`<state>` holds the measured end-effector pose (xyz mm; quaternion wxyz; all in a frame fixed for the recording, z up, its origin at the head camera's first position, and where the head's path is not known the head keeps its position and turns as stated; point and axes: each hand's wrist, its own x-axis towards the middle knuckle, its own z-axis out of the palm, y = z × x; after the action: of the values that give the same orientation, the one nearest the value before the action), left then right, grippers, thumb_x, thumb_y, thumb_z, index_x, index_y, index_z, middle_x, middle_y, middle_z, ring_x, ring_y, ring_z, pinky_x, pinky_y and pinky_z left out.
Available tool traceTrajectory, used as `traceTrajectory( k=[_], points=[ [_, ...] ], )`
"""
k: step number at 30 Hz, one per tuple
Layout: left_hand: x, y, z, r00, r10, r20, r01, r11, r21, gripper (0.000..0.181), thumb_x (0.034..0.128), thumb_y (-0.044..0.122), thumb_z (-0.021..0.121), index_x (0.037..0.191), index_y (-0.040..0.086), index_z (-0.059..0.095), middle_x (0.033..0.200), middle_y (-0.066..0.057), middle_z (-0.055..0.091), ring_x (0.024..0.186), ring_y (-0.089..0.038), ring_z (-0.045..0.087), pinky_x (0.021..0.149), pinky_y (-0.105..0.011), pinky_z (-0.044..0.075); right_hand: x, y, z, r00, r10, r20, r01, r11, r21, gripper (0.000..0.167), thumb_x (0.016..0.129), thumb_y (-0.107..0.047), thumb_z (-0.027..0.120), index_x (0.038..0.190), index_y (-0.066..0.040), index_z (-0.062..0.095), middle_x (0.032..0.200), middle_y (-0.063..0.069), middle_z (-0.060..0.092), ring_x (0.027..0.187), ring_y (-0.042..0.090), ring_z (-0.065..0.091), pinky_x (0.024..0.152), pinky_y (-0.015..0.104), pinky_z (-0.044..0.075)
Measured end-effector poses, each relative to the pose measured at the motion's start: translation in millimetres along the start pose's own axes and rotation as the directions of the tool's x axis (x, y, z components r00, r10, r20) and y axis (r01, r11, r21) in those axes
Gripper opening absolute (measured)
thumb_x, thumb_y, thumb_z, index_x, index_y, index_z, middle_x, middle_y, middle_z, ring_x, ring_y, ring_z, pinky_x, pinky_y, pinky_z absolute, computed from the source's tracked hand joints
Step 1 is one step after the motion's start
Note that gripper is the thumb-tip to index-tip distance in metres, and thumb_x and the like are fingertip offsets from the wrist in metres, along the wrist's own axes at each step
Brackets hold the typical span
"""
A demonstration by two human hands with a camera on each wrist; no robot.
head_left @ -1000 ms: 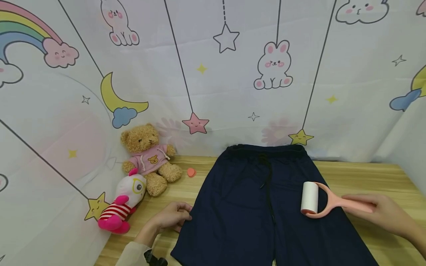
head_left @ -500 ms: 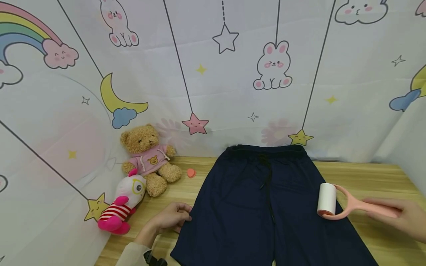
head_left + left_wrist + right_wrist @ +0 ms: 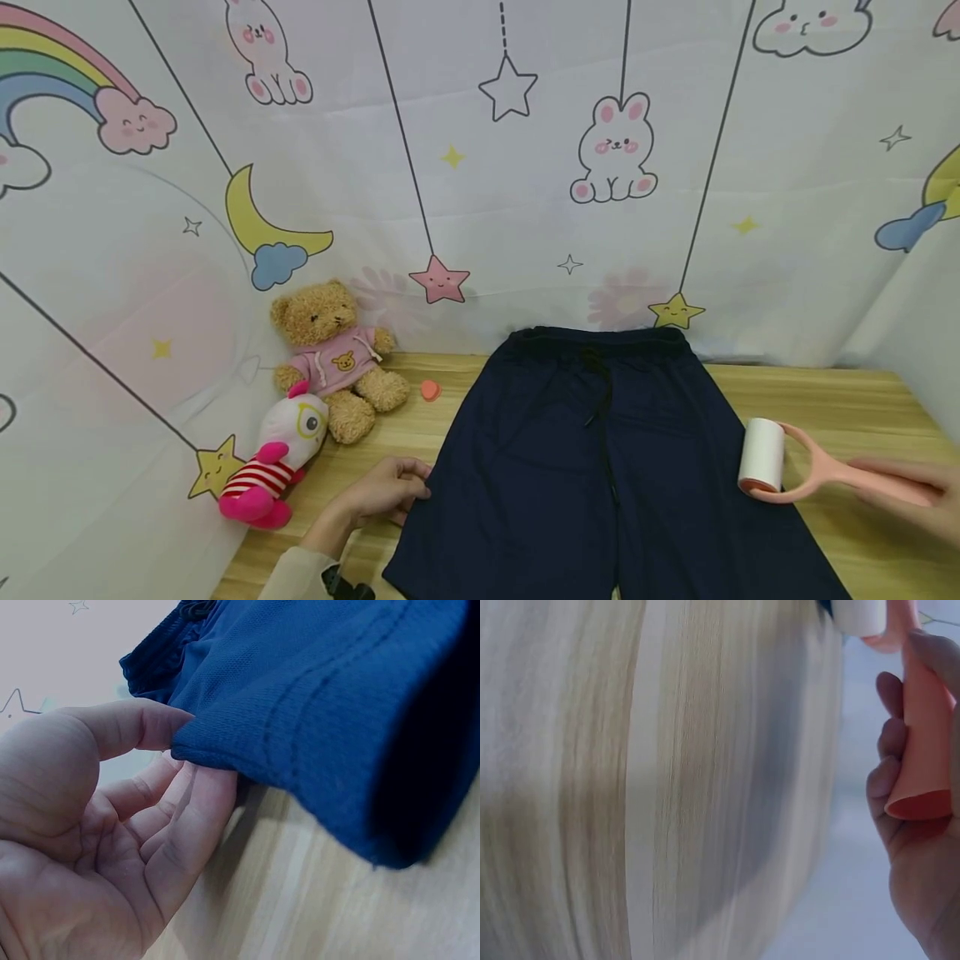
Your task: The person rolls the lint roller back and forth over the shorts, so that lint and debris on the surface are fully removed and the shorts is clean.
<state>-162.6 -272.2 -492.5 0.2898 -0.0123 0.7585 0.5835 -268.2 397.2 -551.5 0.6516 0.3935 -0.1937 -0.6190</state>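
Dark navy shorts point(image 3: 540, 467) with a black drawstring lie spread on the wooden table, waistband toward the back. At their left edge my left hand point(image 3: 382, 492) pinches the cloth between thumb and fingers; the left wrist view shows the hand point(image 3: 127, 802) with the hem of the shorts point(image 3: 300, 727) in its grip. My right hand point(image 3: 911, 492) holds a lint roller point(image 3: 763, 454) by its peach handle, fingers wrapped round it in the right wrist view point(image 3: 930, 742). The white roll is over the right edge of the shorts; whether it touches them I cannot tell.
A teddy bear point(image 3: 330, 358) in a pink top sits at the back left, with a pink and white plush toy point(image 3: 273, 462) before it. A small orange-pink piece point(image 3: 430, 391) lies on the wooden table point(image 3: 825, 400). A printed curtain point(image 3: 525, 208) hangs behind.
My right hand has moved the lint roller rightward, from the right leg of the shorts to their right edge. The left hand keeps its place on the cloth.
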Motion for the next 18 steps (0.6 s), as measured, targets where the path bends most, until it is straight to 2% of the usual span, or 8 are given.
traceTrajectory(
  k=[3, 9, 16, 18],
  points=[
    [-0.1, 0.1, -0.1, 1.000, -0.002, -0.004, 0.002, 1.000, 0.005, 0.030, 0.0947, 0.006, 0.066, 0.123, -0.004, 0.062, 0.097, -0.011, 0.072, 0.079, -0.022, 0.073, 0.061, -0.033, 0.059, -2.4, 10, 1, 1.000, -0.023, -0.005, 0.023, 1.000, 0.005, 0.090, 0.070, 0.017, 0.081, 0.137, 0.023, 0.020, 0.145, 0.044, 0.030, 0.142, 0.050, 0.033, 0.118, 0.020, 0.018],
    [-0.5, 0.3, 0.0, 1.000, -0.003, -0.003, 0.003, 1.000, 0.003, 0.031, 0.0950, 0.005, 0.066, 0.124, -0.005, 0.061, 0.098, -0.012, 0.072, 0.080, -0.023, 0.074, 0.061, -0.033, 0.059, -11.7, 5, -7, 1.000, -0.003, 0.000, 0.003, 1.000, -0.007, 0.091, 0.072, 0.017, 0.081, 0.139, 0.023, 0.021, 0.147, 0.044, 0.031, 0.142, 0.049, 0.035, 0.115, 0.015, 0.017],
    [-0.3, 0.6, -0.2, 1.000, 0.002, 0.001, -0.002, 1.000, 0.008, 0.031, 0.0952, 0.006, 0.065, 0.124, -0.005, 0.062, 0.098, -0.012, 0.072, 0.079, -0.023, 0.074, 0.062, -0.034, 0.060, -4.1, 26, 2, 0.999, 0.052, 0.016, -0.051, 0.997, -0.055, 0.087, 0.077, 0.014, 0.079, 0.141, 0.023, 0.020, 0.149, 0.040, 0.031, 0.144, 0.044, 0.034, 0.115, 0.016, 0.020],
    [0.0, 0.3, -0.3, 1.000, 0.001, 0.001, -0.001, 1.000, 0.011, 0.031, 0.0950, 0.006, 0.065, 0.124, -0.005, 0.062, 0.098, -0.011, 0.072, 0.079, -0.023, 0.074, 0.061, -0.034, 0.060, -1.4, 31, 3, 0.999, 0.030, 0.013, -0.030, 0.999, -0.041, 0.086, 0.076, 0.015, 0.079, 0.139, 0.023, 0.021, 0.148, 0.041, 0.031, 0.143, 0.047, 0.034, 0.115, 0.017, 0.020]
  ],
)
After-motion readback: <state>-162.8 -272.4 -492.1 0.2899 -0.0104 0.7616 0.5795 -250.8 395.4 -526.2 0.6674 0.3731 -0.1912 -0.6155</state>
